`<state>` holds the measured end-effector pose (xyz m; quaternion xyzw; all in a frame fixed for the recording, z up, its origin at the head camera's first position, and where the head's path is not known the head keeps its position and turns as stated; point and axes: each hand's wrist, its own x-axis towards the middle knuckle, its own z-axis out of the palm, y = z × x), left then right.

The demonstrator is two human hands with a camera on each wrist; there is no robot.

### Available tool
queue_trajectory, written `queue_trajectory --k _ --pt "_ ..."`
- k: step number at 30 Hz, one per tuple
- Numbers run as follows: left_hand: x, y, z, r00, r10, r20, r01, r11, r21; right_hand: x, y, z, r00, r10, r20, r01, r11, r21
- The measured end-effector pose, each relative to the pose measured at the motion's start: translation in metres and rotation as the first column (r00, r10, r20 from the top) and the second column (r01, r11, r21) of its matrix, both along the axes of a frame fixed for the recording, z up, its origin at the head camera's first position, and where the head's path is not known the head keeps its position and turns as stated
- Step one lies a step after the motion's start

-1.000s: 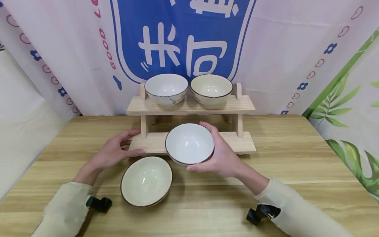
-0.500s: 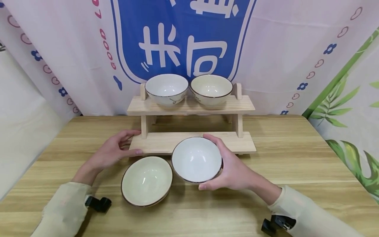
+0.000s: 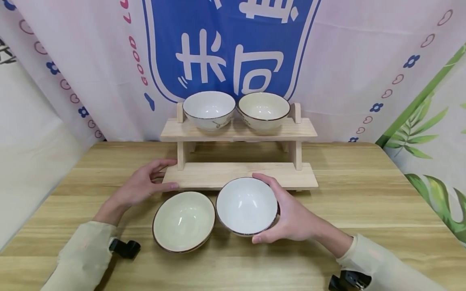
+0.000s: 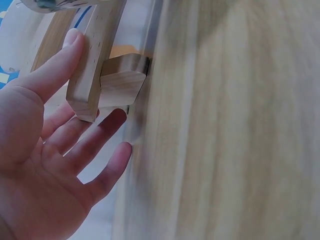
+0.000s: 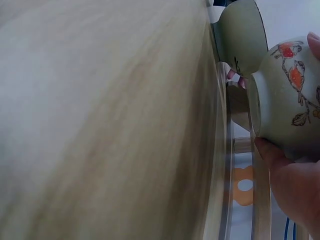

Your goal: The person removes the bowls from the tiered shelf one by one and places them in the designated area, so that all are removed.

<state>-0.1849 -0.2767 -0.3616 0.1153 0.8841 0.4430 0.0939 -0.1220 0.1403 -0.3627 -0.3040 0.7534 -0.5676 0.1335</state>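
Note:
My right hand grips a white bowl with a dark rim by its right side, in front of the rack. In the right wrist view that bowl's outside shows painted orange birds, and its foot is off the table. My left hand holds the left end of the wooden two-tier rack's lower board, thumb at the front corner and fingers at the end. A cream bowl with a brown rim stands on the table between the hands, close beside the white one.
On the upper board stand another white bowl and another cream bowl, side by side. A printed curtain hangs behind the wood-grain table.
My right hand has brought the white bowl from over the lower board toward the front and slightly right, beside the cream bowl. The left hand stays at the rack's end.

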Motion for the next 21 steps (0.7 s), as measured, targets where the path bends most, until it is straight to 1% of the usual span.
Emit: queue_trajectory --k 8,12,16,21 --pt "-0.0002 0.0012 0.0009 1.000 0.014 0.018 -0.014 1.000 -0.002 -0.0006 0.0012 -0.0043 0.999 0.033 0.012 -0.033 0.999 0.005" --pt "0.0002 0.0018 0.0020 0.999 0.019 0.029 -0.019 1.000 0.000 -0.0006 0.0008 -0.0071 0.999 0.049 0.002 -0.049 0.999 0.012" --pt "0.0002 0.0018 0.0021 0.999 0.019 0.026 -0.019 1.000 -0.006 -0.0003 0.0010 -0.0095 0.998 0.063 -0.008 -0.062 0.998 0.020" --pt "-0.0003 0.0017 0.0015 1.000 0.014 0.018 -0.014 1.000 -0.010 -0.0003 0.0015 -0.0102 0.998 0.062 0.009 -0.063 0.997 0.035"
